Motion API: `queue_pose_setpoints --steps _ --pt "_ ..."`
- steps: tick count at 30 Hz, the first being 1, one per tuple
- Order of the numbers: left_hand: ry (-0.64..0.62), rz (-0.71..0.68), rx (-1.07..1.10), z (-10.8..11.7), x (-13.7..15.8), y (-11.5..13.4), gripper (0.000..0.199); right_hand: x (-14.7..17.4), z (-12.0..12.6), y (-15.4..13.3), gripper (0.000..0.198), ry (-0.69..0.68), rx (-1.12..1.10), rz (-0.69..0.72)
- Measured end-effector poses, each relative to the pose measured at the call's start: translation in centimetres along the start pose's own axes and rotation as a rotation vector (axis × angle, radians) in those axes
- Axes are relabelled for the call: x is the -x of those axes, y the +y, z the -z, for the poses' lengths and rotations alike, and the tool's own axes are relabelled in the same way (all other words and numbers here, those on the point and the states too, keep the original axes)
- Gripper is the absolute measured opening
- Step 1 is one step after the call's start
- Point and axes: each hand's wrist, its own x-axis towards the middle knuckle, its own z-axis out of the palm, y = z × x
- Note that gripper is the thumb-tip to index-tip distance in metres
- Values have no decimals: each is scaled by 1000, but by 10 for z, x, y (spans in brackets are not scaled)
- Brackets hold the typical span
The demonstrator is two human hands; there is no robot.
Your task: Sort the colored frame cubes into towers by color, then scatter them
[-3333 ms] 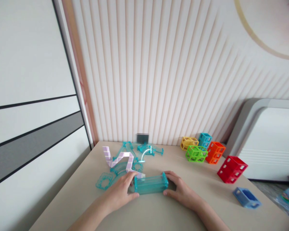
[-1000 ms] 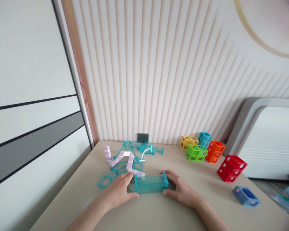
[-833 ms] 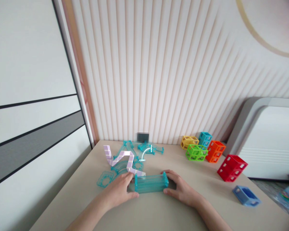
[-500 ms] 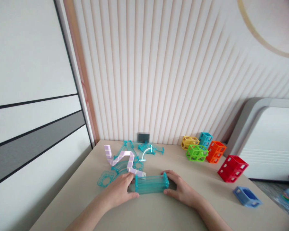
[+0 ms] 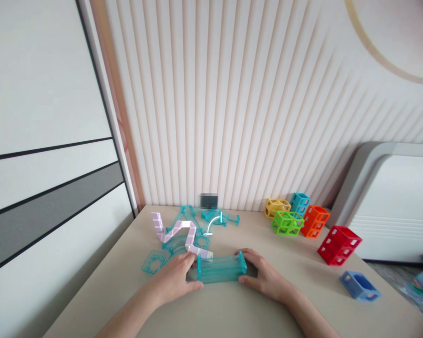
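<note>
A stack of clear teal plastic track pieces lies lengthwise across the front of the table, between my hands. My left hand grips its left end, thumb in front and fingers behind. Around the right end, my right hand is closed in the same way. Just behind the stack is a lilac zigzag strip of linked blocks. More teal parts lie past it: a square frame with a round hole, a curved track and a white arched piece.
On the right stand yellow, green, blue, orange and red open-frame blocks, with a pale blue one nearer. A small dark blurred rectangle is against the ribbed wall. The table ends at right.
The view shifts very slightly. Both hands stay on the ends of the teal track stack, and nothing on the table has visibly moved.
</note>
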Motion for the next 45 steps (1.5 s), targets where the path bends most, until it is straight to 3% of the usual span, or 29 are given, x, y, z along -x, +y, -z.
queue_pose_setpoints --steps 12,18,45 --pt "-1 2 -3 1 1 0 39 -1 -1 0 53 -1 3 7" --pt "3 -1 -2 0 1 -1 40 0 0 1 61 -4 1 2" --pt "-19 -20 -21 2 2 2 43 -1 0 -1 53 -5 -1 13"
